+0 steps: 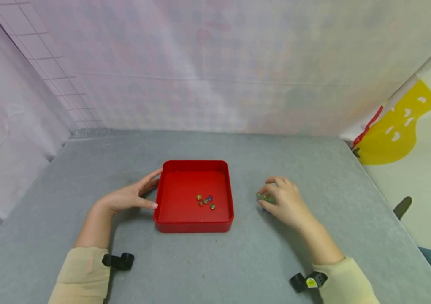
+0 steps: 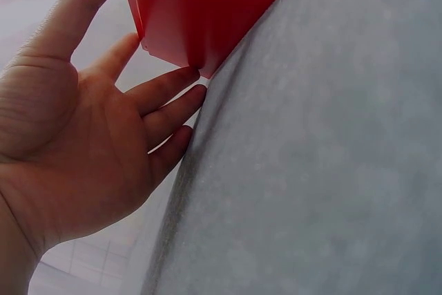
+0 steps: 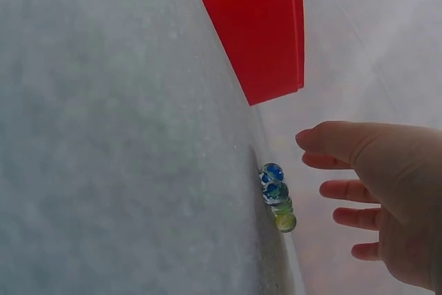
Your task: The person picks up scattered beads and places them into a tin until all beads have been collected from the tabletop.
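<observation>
Hands first: the right hand (image 1: 284,202) hovers by a small clump of loose marbles (image 3: 275,193) on the grey worktop (image 1: 185,266), fingers loosely bent, nothing gripped; the right wrist view shows a gap between them. The left hand (image 1: 128,199) is spread open, thumb and fingertips against the side of the red tray (image 1: 177,185), more steadying than gripping, I'd say. Five more marbles (image 1: 206,201) sit inside it, just right of the middle. My read: pickup step, not grasped yet. Next move probably calls for a gentle pinch, since round glass could roll away.
</observation>
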The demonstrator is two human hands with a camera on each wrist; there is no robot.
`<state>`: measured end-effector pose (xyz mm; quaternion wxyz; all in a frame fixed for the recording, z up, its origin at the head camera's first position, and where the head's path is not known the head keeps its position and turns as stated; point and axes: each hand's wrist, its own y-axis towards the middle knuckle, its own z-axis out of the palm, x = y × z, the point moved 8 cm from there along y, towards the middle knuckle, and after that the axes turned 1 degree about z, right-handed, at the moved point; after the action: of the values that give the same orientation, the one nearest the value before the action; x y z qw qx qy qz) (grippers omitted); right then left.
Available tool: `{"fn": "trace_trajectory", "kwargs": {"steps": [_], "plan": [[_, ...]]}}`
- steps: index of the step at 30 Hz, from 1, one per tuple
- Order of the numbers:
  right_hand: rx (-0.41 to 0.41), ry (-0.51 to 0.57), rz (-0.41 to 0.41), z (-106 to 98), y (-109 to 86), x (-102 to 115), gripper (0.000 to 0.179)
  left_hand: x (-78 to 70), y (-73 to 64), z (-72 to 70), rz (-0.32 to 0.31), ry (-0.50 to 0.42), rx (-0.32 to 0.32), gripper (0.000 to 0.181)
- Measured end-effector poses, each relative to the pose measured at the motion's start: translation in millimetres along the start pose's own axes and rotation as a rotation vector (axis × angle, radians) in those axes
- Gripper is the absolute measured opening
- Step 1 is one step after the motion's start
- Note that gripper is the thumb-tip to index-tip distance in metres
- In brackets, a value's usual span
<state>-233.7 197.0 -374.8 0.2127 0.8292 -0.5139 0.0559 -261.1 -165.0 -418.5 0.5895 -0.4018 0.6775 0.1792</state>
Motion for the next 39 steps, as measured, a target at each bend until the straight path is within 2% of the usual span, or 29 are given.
{"fn": "trace_trajectory", "kwargs": {"steps": [25, 39], "plan": [[0.087, -0.029, 0.053, 8.7, -4.4, -5.4, 0.021, 0.6, -0.2, 0.5, -0.007, -0.017, -0.001, 0.096], [0.111, -0.042, 0.041, 11.6, -6.5, -5.5, 0.022, 1.6, 0.5, 0.7, -0.008, -0.025, -0.014, 0.096]]}}
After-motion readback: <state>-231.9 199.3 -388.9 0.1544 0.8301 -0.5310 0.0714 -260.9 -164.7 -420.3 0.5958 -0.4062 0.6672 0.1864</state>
